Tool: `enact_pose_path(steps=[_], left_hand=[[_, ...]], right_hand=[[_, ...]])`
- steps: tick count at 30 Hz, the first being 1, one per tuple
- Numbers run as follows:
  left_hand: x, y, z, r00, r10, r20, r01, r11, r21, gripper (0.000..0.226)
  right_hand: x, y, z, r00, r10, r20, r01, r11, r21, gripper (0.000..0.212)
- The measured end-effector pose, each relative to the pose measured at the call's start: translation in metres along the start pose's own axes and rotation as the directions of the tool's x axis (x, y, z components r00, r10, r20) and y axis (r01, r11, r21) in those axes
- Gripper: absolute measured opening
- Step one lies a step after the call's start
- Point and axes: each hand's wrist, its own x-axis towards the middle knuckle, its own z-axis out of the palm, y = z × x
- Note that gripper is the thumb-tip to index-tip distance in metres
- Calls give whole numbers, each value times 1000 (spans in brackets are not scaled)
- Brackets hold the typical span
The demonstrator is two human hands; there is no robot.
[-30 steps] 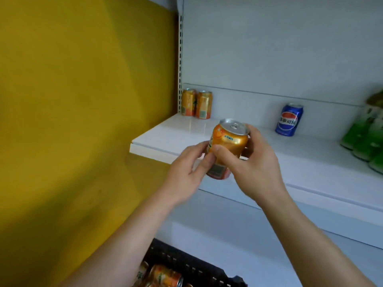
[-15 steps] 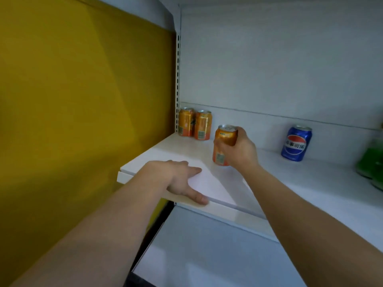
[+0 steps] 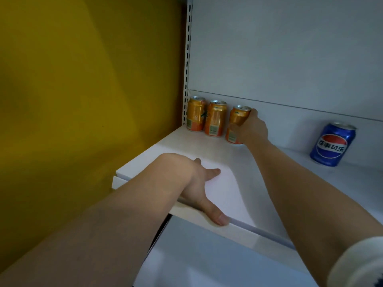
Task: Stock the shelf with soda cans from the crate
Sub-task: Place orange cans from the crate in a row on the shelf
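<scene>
My right hand grips an orange soda can that stands at the back of the white shelf, just right of two other orange cans in the back left corner. My left hand rests flat on the shelf's front edge, thumb lying along the lip, holding nothing. The crate is out of view.
A blue Pepsi can stands alone farther right at the back of the shelf. A yellow wall borders the shelf on the left, beside a slotted upright. A white panel lies below the shelf.
My right hand has carried the orange can from mid-shelf back beside the two orange cans. My left hand stays on the shelf's front edge. The view has moved closer.
</scene>
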Motion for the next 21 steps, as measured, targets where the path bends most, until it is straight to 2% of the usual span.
enact_pose_path(steps=[10,15,19,21], left_hand=[[1,0,1,999,25,-28,-25,1000,-5,125],[0,1,2,998,25,-51,-25,1000,8,126],[-1,0,8,996,14,-90,-18,999,-37,127],[-5,-4,17,991,29,-133,-40,996,-81,127]], right_hand=[[11,3,19,998,-39,-38,40,999,16,68],[-6,4,8,999,-35,11,36,999,-30,65],[-44,8,-13,988,-144,51,153,959,-238,41],[-76,8,-28,965,-256,62,264,934,-241,27]])
